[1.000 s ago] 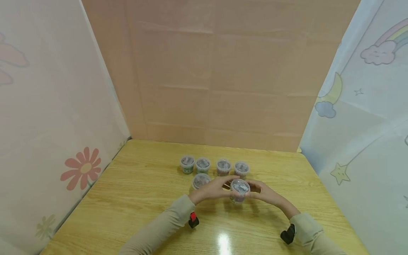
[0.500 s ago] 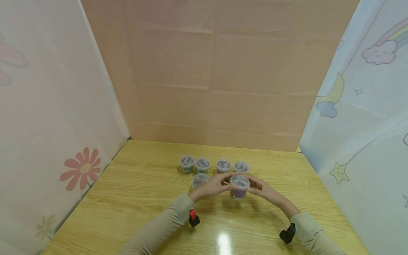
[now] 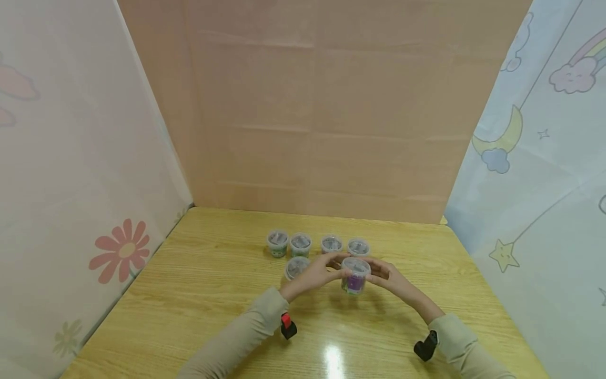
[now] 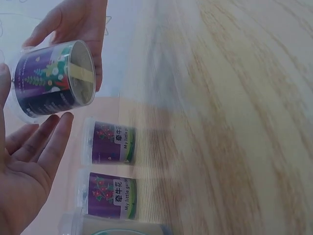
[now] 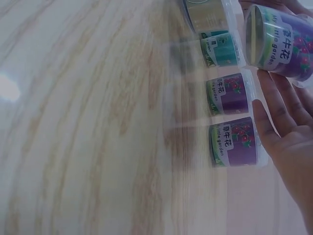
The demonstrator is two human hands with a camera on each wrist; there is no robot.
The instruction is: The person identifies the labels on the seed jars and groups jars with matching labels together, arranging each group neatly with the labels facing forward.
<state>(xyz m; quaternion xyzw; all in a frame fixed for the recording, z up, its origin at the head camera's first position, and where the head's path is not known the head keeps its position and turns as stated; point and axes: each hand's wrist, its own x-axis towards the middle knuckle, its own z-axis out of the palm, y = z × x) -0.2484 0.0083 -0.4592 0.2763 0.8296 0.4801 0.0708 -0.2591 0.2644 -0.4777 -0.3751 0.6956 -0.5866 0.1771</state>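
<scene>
Raised off the table, a clear plastic tub with a purple "My little garden" label (image 3: 356, 282) is held upright between both hands. My left hand (image 3: 319, 275) grips its left side near the rim, thumb toward me and fingers behind. On the opposite side my right hand (image 3: 395, 281) holds it likewise, its fingertips partly hidden by the tub. The left wrist view shows the tub's dark back label and purple-green print (image 4: 44, 81). Just left of my left hand stands another lidded tub (image 3: 296, 267), partly covered by that wrist.
Behind the hands stand two green-labelled tubs (image 3: 277, 243) at left and two purple-labelled tubs (image 5: 234, 142) at right, in a row with a gap between the pairs. The wooden table (image 3: 213, 295) meets a brown backdrop (image 3: 307, 131) and printed side curtains.
Both hands have raised the tub slightly away from me, and it has tipped more upright, so its purple front label now shows plainly. The other tubs have stayed put.
</scene>
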